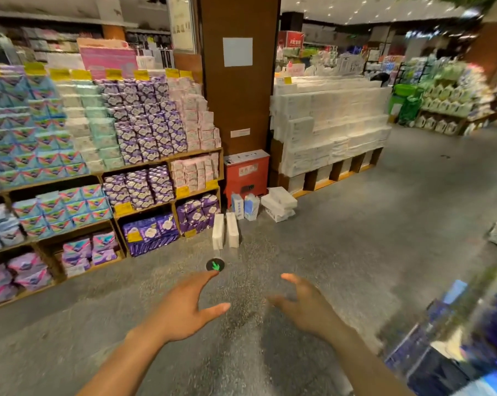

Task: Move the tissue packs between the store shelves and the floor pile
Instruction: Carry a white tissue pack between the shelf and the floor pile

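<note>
Pair of white tissue packs stands on end on the floor, long axis vertical, just off the shelf unit corner; the rest of the floor pile is behind. Packs lie dead ahead, well apart from both hands. Left hand looks nearer; right hand is alongside. Both empty, fingers spread

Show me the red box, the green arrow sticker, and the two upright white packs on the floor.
red box (pixel 246 180): head view, middle of its front face.
arrow sticker (pixel 215 265): head view, on the green arrow.
upright white packs (pixel 232 231): head view, front of the right pack.
</note>
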`<state>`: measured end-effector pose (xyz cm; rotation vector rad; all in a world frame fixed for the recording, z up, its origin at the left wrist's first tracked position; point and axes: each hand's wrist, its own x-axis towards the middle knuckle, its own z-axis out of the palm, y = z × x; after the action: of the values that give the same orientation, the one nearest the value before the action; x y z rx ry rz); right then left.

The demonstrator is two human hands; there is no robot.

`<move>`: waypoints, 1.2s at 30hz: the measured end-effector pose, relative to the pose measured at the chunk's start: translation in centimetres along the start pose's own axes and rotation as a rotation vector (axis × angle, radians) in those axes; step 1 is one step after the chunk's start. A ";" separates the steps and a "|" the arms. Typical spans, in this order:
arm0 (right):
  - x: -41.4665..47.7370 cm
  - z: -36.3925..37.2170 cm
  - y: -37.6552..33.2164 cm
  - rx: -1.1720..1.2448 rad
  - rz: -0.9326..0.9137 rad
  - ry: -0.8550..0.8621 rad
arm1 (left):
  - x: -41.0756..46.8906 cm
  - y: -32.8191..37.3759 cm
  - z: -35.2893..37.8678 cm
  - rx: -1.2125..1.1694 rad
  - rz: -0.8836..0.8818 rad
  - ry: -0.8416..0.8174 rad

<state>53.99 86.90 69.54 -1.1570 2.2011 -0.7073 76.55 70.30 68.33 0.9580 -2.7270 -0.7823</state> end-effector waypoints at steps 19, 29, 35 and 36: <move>42.3 -8.8 -0.5 0.067 0.188 0.105 | 49.4 -10.4 -5.9 0.017 0.172 -0.197; 66.2 -24.5 9.4 0.088 0.240 0.143 | 77.0 -6.6 -2.3 -0.042 0.151 -0.226; 78.1 -33.4 12.2 0.046 0.250 0.157 | 89.8 -5.5 -1.4 -0.077 0.092 -0.156; 80.1 -34.1 12.6 0.058 0.247 0.136 | 91.7 -5.6 -1.0 -0.085 0.081 -0.170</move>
<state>-14.54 31.69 67.49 -0.8110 2.3670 -0.7563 7.82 9.50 63.31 0.7920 -2.8278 -0.9982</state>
